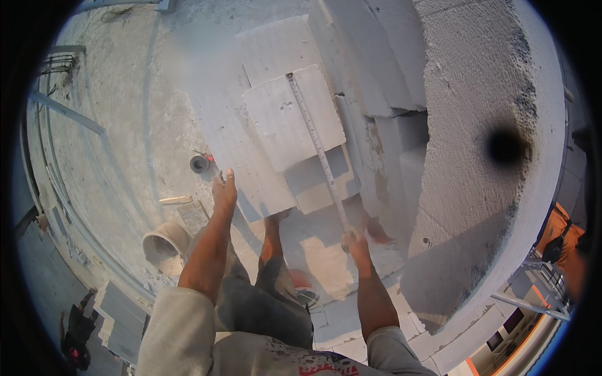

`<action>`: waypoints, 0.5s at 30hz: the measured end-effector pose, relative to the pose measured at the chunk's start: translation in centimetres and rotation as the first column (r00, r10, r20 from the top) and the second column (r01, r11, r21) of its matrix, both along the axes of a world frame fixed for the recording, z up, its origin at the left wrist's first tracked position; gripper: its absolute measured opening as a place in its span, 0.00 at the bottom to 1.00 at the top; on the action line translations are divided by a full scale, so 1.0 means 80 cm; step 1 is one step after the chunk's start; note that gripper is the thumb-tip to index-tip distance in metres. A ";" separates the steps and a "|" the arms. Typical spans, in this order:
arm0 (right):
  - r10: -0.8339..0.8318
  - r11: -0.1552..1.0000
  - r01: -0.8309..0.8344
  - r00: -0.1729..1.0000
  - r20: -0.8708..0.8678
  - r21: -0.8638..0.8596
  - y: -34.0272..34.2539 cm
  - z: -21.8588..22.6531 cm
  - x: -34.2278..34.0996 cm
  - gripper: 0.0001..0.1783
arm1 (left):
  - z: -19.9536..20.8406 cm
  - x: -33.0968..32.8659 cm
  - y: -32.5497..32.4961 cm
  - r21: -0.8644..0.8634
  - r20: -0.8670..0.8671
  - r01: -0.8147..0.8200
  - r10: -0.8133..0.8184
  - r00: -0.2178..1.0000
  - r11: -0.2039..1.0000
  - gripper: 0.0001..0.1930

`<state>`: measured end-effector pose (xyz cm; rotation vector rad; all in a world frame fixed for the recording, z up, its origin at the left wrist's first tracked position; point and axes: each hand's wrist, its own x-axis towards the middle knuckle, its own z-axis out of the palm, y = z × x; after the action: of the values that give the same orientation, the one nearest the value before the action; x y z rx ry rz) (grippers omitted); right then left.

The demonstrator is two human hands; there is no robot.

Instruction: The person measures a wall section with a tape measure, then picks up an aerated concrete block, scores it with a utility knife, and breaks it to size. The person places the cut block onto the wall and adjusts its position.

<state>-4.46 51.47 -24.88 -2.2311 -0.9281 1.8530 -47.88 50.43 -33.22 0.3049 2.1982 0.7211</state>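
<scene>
A tape measure's pale blade point(316, 141) runs from my right hand point(355, 244) across the top of a white block point(285, 122). My right hand is closed around the near end, where its case is mostly hidden. The blade's far tip lies close to the block's far edge. That block sits on other large white blocks point(216, 113). On the left my left hand point(224, 191) is raised beside the stack's edge, its fingers curled and thumb up. A small red object point(209, 158) shows just beyond its fingertips; whatever the fingers hold is unclear.
A grey round roll point(199, 164) and a wooden strip point(175, 200) lie on the dusty floor at left, near a pale bucket point(165, 244). Tall rough white blocks point(476, 125) rise on the right. Someone in orange point(558, 235) is at the far right edge.
</scene>
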 end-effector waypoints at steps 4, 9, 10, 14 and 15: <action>0.050 0.999 -0.050 0.994 0.095 0.006 -0.007 -0.012 0.006 0.13 | 0.018 0.015 -0.012 -0.019 -0.053 0.120 -0.121 0.991 0.993 0.37; -0.082 0.987 0.094 0.992 0.101 -0.127 -0.002 0.036 -0.004 0.18 | 0.056 0.020 -0.008 -0.071 -0.053 0.290 -0.294 0.954 0.954 0.36; -0.050 0.990 0.067 0.990 0.133 -0.126 -0.001 0.050 -0.009 0.19 | 0.063 0.019 -0.009 -0.061 -0.047 0.275 -0.278 0.959 0.959 0.35; 0.329 0.927 -0.279 0.925 0.188 -0.249 -0.004 0.100 -0.046 0.25 | 0.096 -0.001 0.000 0.077 0.116 0.264 -0.272 0.955 0.961 0.33; 0.251 0.966 -0.241 0.961 0.116 -0.088 -0.015 0.120 -0.055 0.28 | 0.111 -0.001 -0.002 0.258 0.213 0.168 -0.226 0.951 0.951 0.32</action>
<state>-8.89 50.25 -15.29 -2.3959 -1.2306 1.8881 -47.99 50.28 -24.31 0.5247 1.8242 0.8614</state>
